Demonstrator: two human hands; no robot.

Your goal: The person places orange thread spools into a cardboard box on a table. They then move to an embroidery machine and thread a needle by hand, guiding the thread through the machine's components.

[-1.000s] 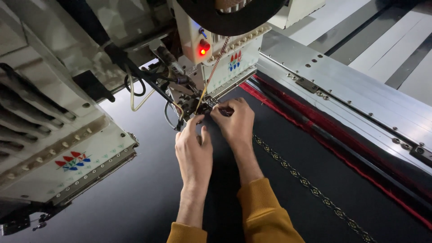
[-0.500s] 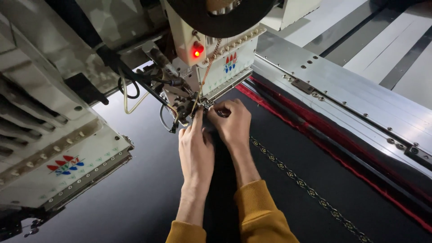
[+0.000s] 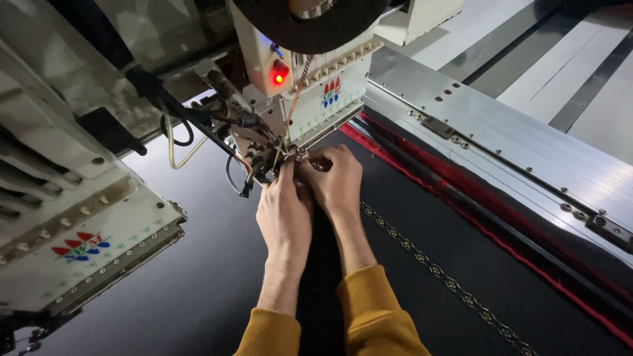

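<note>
Both my hands reach up under a white embroidery machine head (image 3: 310, 86) with a lit red lamp. My left hand (image 3: 285, 217) has its fingertips pinched at the small metal parts by the needle area (image 3: 283, 158). My right hand (image 3: 338, 178) is curled beside it, fingers closed on something small at the same spot. A thin chain or thread (image 3: 298, 89) hangs down from the head to my fingers. What exactly each hand grips is hidden by the fingers. Black fabric (image 3: 198, 277) lies stretched beneath.
A second machine head (image 3: 72, 224) stands at the left. Cables (image 3: 178, 132) loop between the heads. A gold embroidered line (image 3: 428, 267) runs across the black fabric. A red fabric edge (image 3: 488, 224) and a metal frame rail (image 3: 501, 145) lie to the right.
My view has shifted slightly and drawn closer. Both hands stay at the needle area, fingers working at the same small parts.
</note>
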